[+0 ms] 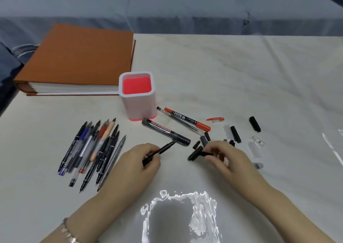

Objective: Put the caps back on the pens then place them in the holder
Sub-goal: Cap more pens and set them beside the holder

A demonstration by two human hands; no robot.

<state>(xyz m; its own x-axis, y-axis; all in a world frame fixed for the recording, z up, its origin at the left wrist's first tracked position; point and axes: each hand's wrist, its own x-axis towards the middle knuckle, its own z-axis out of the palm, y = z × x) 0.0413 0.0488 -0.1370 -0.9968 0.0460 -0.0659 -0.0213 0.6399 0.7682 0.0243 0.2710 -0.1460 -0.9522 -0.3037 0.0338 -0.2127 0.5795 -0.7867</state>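
left hand (138, 161) pinched uncapped black pen (159, 151); right hand (225, 156) pinched black cap (195, 153). capping step in hand; next: align cap with tip, press on.

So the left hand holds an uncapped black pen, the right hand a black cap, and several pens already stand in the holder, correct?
Not quite. The head view shows the holder with nothing in it; no pen stands there yet. The rest holds: the left hand holds an uncapped black pen and the right hand a black cap.
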